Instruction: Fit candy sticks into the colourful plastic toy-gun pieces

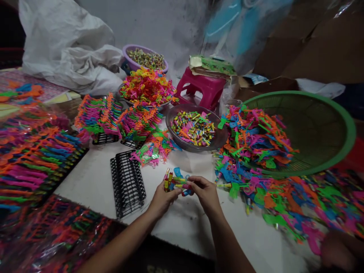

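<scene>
My left hand [162, 198] is closed around a few small shiny tubes [168, 182] in yellow, red and pink, which stick up past the fingers. Close beside it, my right hand [207, 194] pinches small colourful plastic pieces [180, 182], among them a yellow-green one and blue ones. The fingertips of both hands nearly meet over the white table [193, 231]. A black wire-like rack [128, 184] lies left of my left hand. Beyond the hands stands a dark bowl [182, 146] of similar shiny tubes. Exactly which piece each finger touches is hard to make out.
Loose bright plastic pieces [273, 201] spread along the right, below a green basket [345, 121]. Filled racks [99, 117] stand at the left. Behind are a purple basin [125, 51], a pink stool [210, 91] and a white sack [68, 41]. Part of another person [338, 248] shows lower right.
</scene>
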A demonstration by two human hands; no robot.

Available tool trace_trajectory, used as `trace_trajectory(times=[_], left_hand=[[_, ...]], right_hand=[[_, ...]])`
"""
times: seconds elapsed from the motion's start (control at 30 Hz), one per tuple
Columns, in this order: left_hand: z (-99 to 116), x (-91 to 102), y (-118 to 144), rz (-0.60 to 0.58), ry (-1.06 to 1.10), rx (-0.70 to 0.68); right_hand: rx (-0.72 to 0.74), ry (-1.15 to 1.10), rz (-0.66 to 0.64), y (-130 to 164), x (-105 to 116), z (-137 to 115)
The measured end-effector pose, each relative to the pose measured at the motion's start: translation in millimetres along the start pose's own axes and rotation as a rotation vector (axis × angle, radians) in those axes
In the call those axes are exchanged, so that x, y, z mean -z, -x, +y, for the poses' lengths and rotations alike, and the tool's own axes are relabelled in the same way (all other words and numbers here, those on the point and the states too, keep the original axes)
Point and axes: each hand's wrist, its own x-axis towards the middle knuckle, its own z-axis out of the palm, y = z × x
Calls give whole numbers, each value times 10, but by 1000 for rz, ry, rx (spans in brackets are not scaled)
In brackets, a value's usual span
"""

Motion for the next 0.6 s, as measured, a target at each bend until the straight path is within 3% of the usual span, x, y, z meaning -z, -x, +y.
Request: trace_trajectory(times=[0.17, 0.33, 0.47, 0.6], left_hand=[[57, -4, 40, 15, 0, -28], [123, 2, 78, 75, 6, -17], [160, -1, 87, 109, 39, -1], [138, -16, 91, 98, 46, 9]], right_hand=[[-2, -5, 51, 40, -26, 20], [101, 283, 190, 13, 192, 172], [130, 459, 182, -4, 401, 365], [216, 498, 198, 63, 405, 338]])
